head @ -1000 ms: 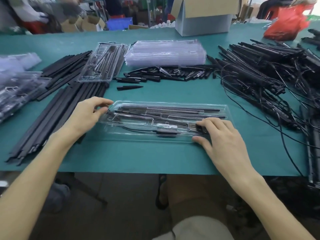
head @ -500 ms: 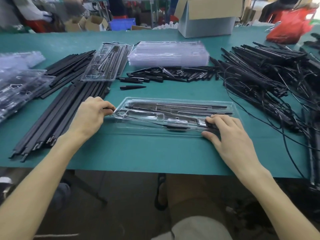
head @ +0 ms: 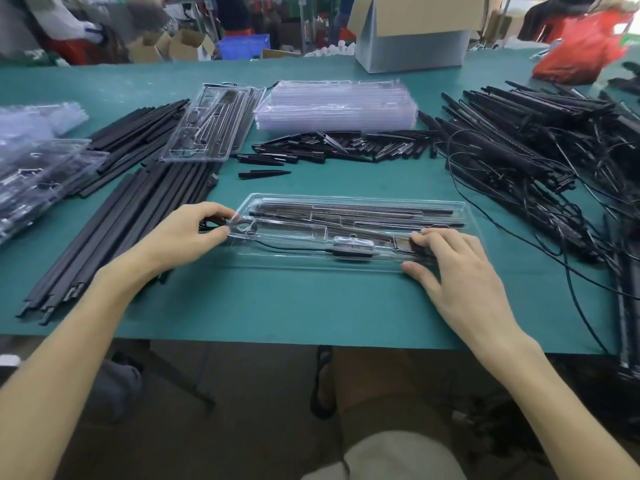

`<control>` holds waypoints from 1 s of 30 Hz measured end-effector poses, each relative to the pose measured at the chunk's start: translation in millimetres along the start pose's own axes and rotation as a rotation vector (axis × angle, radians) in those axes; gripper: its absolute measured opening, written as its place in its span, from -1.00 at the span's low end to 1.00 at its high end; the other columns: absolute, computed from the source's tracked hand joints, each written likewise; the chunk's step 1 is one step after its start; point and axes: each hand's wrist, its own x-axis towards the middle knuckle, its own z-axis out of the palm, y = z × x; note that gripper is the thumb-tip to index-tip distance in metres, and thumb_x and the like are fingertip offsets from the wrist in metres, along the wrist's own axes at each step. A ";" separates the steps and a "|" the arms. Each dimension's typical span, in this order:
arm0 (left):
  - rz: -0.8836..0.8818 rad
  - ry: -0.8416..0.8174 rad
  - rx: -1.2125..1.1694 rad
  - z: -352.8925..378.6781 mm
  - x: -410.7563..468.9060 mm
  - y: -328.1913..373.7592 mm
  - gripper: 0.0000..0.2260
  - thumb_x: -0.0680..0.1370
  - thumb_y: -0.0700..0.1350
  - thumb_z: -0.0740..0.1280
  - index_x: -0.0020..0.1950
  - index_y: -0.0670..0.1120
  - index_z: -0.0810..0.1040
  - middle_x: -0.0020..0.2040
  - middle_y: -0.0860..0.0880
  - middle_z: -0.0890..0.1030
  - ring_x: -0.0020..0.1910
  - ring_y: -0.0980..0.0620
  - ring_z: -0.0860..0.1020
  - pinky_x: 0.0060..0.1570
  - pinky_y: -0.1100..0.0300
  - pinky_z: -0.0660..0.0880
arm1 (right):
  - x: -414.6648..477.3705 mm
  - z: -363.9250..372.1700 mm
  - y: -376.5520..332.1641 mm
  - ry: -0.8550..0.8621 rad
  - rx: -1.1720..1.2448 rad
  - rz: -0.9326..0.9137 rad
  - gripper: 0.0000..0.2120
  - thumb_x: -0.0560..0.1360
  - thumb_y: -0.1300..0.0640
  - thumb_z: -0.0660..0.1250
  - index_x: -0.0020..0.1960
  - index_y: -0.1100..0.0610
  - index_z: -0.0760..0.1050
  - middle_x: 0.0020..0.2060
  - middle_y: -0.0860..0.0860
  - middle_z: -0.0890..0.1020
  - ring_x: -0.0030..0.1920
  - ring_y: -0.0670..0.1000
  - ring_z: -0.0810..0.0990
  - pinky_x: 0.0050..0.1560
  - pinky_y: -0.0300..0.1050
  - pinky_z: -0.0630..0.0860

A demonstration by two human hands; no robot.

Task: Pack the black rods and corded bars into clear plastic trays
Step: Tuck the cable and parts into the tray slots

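The clear tray (head: 311, 264) lies lengthwise on the green surface (head: 311, 306), with black rods (head: 346, 211) seated in its far channels and a corded bar's inline box (head: 353, 250) in the near one. At the tray's left end, the left hand (head: 183, 237) has its fingers (head: 214, 211) curled, pinching a loop of the cord (head: 211, 226) against the thumb. At the tray's right end, the right hand (head: 460, 271) lays its fingers (head: 433, 237) nearly flat and slightly apart on the bar's end, thumb at the near rim.

The tray looks thin, light and springy (likely to flex or skate if pushed from one side), so it probably wants pinning at both ends, not lifting by a corner. The rods seem stiff and light, easiest pressed in along their length. The cord is limp and may spring back out, so it should be gripped close to the loop.

Loose rods (head: 121, 230) lie left of the tray, tangled corded bars (head: 519, 161) right of it, and empty trays (head: 336, 105) beyond it.
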 end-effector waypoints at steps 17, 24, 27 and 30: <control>-0.149 -0.131 -0.374 -2.6 -17.8 -8.5 -0.82 0.62 -0.07 0.36 0.17 0.12 0.68 -0.06 0.14 0.67 -0.15 0.21 0.53 0.01 0.25 0.37 | 1.0 3.4 -3.9 0.023 0.018 0.030 -0.56 0.56 -0.24 0.23 0.28 0.03 0.49 0.23 -0.12 0.52 0.32 -0.01 0.36 0.15 -0.07 0.45; -0.165 0.064 -0.384 7.2 -7.6 2.8 -0.93 0.54 -0.23 0.46 0.01 -0.16 0.65 -0.28 -0.05 0.64 -0.45 -0.01 0.56 -0.39 0.21 0.56 | 0.1 3.9 -4.3 0.027 0.011 0.035 -0.57 0.57 -0.23 0.24 0.28 0.04 0.49 0.23 -0.10 0.54 0.32 0.00 0.36 0.16 -0.05 0.44; -0.235 0.065 -0.431 14.9 -4.2 5.6 -0.88 0.59 -0.27 0.38 0.12 -0.21 0.56 -0.07 -0.16 0.52 -0.48 -0.06 0.54 -0.43 0.07 0.61 | -0.3 4.4 -4.7 0.027 0.001 0.034 -0.56 0.57 -0.22 0.24 0.30 0.04 0.49 0.24 -0.09 0.53 0.32 0.00 0.35 0.19 -0.04 0.43; -0.265 -0.009 -0.506 14.0 -3.6 6.4 -0.68 0.62 -0.29 0.33 0.33 -0.02 0.55 -0.10 -0.14 0.42 -0.46 0.01 0.53 -0.39 0.07 0.63 | -0.5 5.1 -4.8 0.027 0.001 0.034 -0.55 0.57 -0.22 0.24 0.30 0.04 0.48 0.25 -0.09 0.53 0.32 0.00 0.36 0.19 -0.04 0.43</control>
